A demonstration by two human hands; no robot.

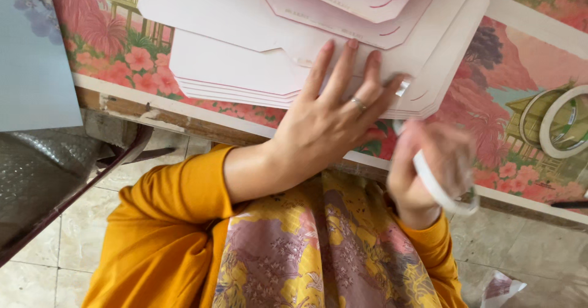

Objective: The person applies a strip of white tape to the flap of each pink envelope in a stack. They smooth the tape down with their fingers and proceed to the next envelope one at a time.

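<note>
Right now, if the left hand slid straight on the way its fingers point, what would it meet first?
The left hand already lies flat on the stack of pale pink die-cut card sheets. Its fingers point up the table, so it would probably just run further over those sheets; nothing else shows in that line.

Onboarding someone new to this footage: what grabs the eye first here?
The left hand lies spread flat on a stack of pale pink die-cut card sheets at the table's near edge. Beside it, the blurred right hand holds a white tape roll; two more tape rolls lie far right.
</note>
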